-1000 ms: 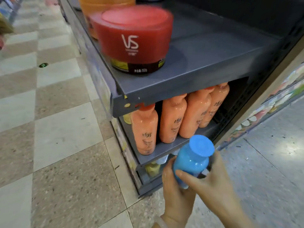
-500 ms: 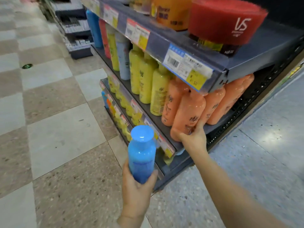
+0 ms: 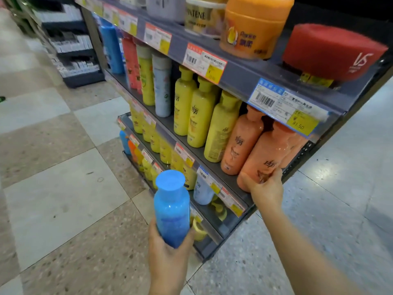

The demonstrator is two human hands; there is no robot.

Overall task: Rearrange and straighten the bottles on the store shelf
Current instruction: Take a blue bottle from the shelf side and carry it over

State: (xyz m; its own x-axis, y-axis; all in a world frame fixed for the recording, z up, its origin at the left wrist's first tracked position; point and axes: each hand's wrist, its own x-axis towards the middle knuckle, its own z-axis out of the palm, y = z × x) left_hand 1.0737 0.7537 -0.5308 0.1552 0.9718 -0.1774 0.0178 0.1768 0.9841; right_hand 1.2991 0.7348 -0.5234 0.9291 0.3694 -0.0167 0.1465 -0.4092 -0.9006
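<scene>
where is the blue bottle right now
In the head view the blue bottle sits low and centre, gripped in the left hand off the shelf, just in front of the bottom shelf's edge.

Two hands: left hand [image 3: 168, 255], right hand [image 3: 266, 191]. One blue bottle [image 3: 171, 211] near. Three tall yellow bottles [image 3: 201, 116] on the middle shelf, at least two orange bottles [image 3: 258, 158] right of them. Three tubs up top: gold [image 3: 202, 15], orange [image 3: 253, 26], red [image 3: 331, 52].
</scene>
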